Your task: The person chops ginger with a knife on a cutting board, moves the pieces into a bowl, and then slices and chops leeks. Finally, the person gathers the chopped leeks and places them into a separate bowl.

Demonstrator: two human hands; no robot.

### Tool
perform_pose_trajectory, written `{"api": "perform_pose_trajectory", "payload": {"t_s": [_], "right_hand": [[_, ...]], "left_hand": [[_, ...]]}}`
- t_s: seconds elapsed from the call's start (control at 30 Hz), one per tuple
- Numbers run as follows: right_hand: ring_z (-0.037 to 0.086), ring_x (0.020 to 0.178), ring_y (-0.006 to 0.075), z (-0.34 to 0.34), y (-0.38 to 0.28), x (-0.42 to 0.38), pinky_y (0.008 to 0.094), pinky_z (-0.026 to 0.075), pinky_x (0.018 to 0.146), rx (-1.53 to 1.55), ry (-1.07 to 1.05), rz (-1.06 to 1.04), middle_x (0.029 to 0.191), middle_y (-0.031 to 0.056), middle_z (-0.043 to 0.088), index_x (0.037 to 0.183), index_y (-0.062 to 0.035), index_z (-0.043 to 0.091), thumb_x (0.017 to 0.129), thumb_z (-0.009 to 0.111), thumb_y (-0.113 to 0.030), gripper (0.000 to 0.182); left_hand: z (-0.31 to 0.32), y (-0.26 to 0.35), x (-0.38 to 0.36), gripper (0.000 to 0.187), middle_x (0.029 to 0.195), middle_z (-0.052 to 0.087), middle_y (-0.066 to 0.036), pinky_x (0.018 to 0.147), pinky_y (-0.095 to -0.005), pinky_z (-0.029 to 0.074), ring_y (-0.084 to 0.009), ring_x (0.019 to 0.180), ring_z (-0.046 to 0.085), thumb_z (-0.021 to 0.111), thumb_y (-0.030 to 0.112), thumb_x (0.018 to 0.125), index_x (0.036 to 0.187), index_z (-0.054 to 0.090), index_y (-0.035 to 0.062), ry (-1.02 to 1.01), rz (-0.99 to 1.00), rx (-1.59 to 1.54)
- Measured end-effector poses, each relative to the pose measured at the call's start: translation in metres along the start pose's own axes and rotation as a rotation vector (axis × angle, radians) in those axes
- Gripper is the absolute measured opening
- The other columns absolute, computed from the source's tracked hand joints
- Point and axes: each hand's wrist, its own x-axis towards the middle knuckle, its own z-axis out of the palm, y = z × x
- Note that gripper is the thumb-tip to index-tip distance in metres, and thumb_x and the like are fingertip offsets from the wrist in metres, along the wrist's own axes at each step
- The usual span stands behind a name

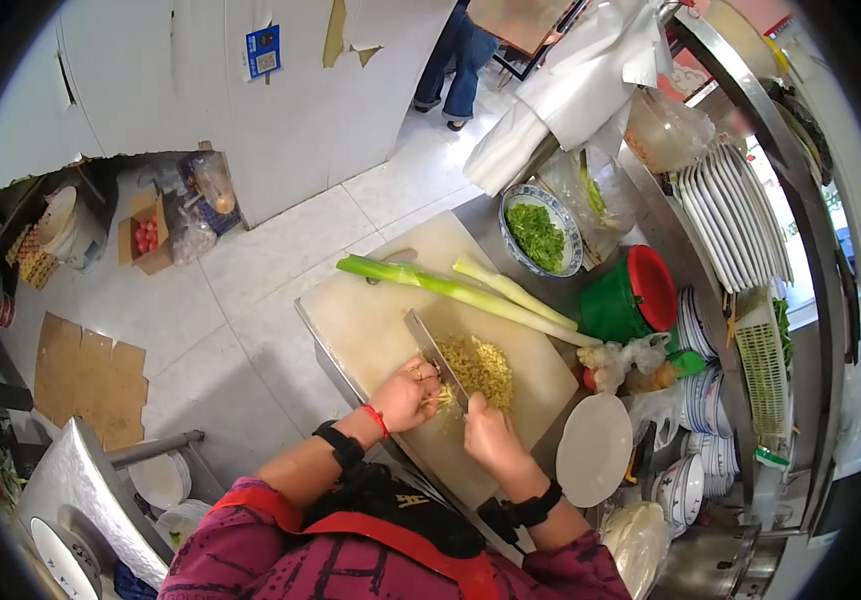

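My right hand (495, 435) is wrapped round the handle of a cleaver-like knife (432, 352), its blade slanting up and left over the cutting board (355, 315). Close to the blade's left side, my left hand (405, 397) has its fingers curled down on thin pale-yellow strips (441, 398) that look like ginger. A heap of finely chopped yellow bits (482, 370) lies right of the blade. Across the far part of the board stretches a long leek (450, 292), with a shorter pale stalk (510, 288) beside it.
Beyond the board stands a patterned bowl of chopped greens (535, 236). On the right are a green tub with a red rim (630, 295), a white oval plate (594, 450), and stacked plates (735, 220). A person's legs (458, 65) show at the back.
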Motion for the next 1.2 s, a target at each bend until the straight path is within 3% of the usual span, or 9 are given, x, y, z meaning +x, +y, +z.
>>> {"api": "perform_pose_trajectory", "payload": {"t_s": [0.13,0.2,0.27,0.4,0.53,0.73,1.0,1.1,1.2], "right_hand": [[0.057,0.074,0.0454,-0.044,-0.009,-0.024,0.0506,0.046,0.065,-0.021,-0.112,0.001,0.077,0.0292,0.057,0.085,0.0045,0.043,0.075,0.044,0.002,0.010],[0.057,0.074,0.0456,-0.014,0.000,-0.016,0.0511,0.046,0.066,-0.011,-0.112,0.061,0.078,0.0288,0.057,0.084,0.0045,0.044,0.075,0.044,0.002,0.010],[0.056,0.068,0.0454,0.015,0.010,-0.003,0.0512,0.045,0.062,0.025,0.068,-0.042,0.071,0.0285,0.056,0.086,0.0048,0.041,0.077,0.050,-0.003,0.015],[0.057,0.072,0.0458,-0.031,-0.001,-0.020,0.0510,0.046,0.066,0.065,-0.025,-0.087,0.074,0.0287,0.056,0.085,0.0051,0.043,0.073,0.047,0.002,0.013],[0.056,0.069,0.0441,0.015,0.006,-0.002,0.0491,0.046,0.062,0.054,0.058,-0.012,0.070,0.0272,0.055,0.085,0.0057,0.042,0.075,0.053,-0.001,0.017],[0.056,0.069,0.0451,-0.010,0.004,-0.014,0.0494,0.045,0.063,0.071,-0.038,-0.034,0.071,0.0281,0.055,0.086,0.0061,0.042,0.077,0.053,-0.002,0.017],[0.055,0.069,0.0457,0.019,0.016,-0.004,0.0484,0.044,0.060,0.203,0.260,-0.032,0.072,0.0280,0.055,0.087,0.0042,0.043,0.079,0.055,-0.006,0.018],[0.055,0.067,0.0452,-0.002,0.017,-0.026,0.0474,0.044,0.058,0.239,0.205,0.180,0.070,0.0265,0.056,0.086,0.0037,0.043,0.079,0.057,-0.007,0.019],[0.057,0.066,0.0435,-0.003,0.031,-0.036,0.0454,0.045,0.057,0.250,0.377,0.128,0.067,0.0252,0.057,0.085,0.0035,0.042,0.079,0.057,-0.007,0.019]], "left_hand": [[0.005,-0.002,-0.003,0.011,0.078,0.052,-0.009,0.074,-0.0357,0.045,-0.0290,0.081,0.050,0.063,0.005,0.062,0.068,0.054,0.0067,0.069,0.023,0.007],[0.004,0.000,-0.001,0.011,0.078,0.053,-0.009,0.075,-0.0351,0.045,-0.0286,0.082,0.051,0.063,0.005,0.063,0.069,0.054,0.0068,0.068,0.023,0.024],[0.003,-0.001,-0.001,0.011,0.079,0.053,-0.009,0.074,-0.0351,0.045,-0.0285,0.082,0.051,0.063,0.005,0.063,0.069,0.054,0.0068,0.059,0.037,0.021],[0.004,0.000,-0.003,0.010,0.079,0.052,-0.009,0.073,-0.0350,0.045,-0.0285,0.080,0.051,0.063,0.005,0.064,0.069,0.054,0.0066,0.112,0.042,-0.004],[0.002,-0.001,-0.001,0.010,0.080,0.053,-0.009,0.074,-0.0353,0.045,-0.0286,0.081,0.051,0.062,0.004,0.064,0.070,0.055,0.0061,0.022,0.013,0.033],[0.008,-0.004,-0.006,0.011,0.079,0.052,-0.009,0.074,-0.0365,0.044,-0.0293,0.081,0.051,0.063,0.005,0.065,0.072,0.055,0.0051,0.127,0.072,0.025],[0.002,0.011,-0.011,0.035,0.092,0.051,-0.011,0.081,-0.0372,0.044,-0.0307,0.091,0.050,0.072,0.023,0.062,0.086,0.054,0.0048,0.068,0.062,0.265],[0.004,0.013,-0.008,0.032,0.095,0.052,-0.011,0.086,-0.0378,0.041,-0.0299,0.096,0.049,0.069,0.021,0.066,0.090,0.054,0.0056,0.041,-0.012,0.311],[-0.008,0.024,0.003,0.027,0.097,0.052,-0.012,0.087,-0.0396,0.040,-0.0311,0.097,0.048,0.066,0.019,0.071,0.089,0.055,0.0046,0.148,0.019,0.263]]}}
